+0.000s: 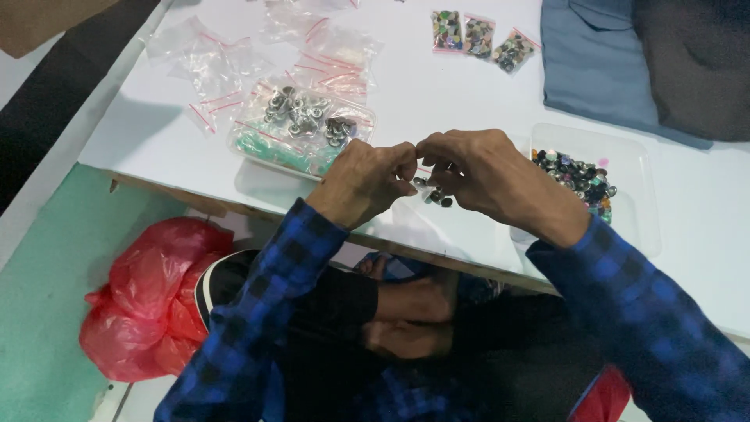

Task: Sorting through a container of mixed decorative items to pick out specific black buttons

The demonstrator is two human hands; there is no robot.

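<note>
Head view: left hand [366, 181] and right hand [476, 173] each grip a small clear bag [431, 191] of studs

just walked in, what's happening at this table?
A person in a blue checked shirt sits at a white table. The left hand and right hand meet above its near edge, pinching the top of a small clear bag with a few dark beads inside. A clear tray of multicoloured beads sits by the right hand. A clear tub of silver pieces, empty clear bags and three filled bags lie farther back.
</note>
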